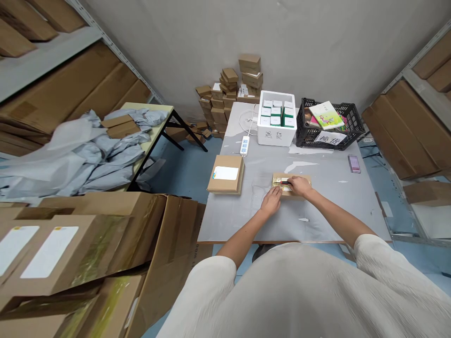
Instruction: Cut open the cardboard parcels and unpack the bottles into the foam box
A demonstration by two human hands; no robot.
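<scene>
A small cardboard box (291, 194) with shiny tape and a white label lies on the grey-covered table (253, 218) in front of me. My right hand (300, 186) is closed around a dark utility knife with a red part (284, 182), held over the taped top of the box. Its tip is near the box's left end; I cannot make out the blade. My left hand (272, 200) grips the box's front left corner, its fingertips close to the knife. To the left lies a flat stack of cardboard boxes (225, 162), the top one with a white label.
Behind stand a white foam box (275, 137) of small green-and-white cartons and a black crate (355, 126) with booklets. A power strip (244, 146) lies left of them. A pink-purple pixelated item (354, 164) is at right. Large cartons (105, 234) crowd the left foreground.
</scene>
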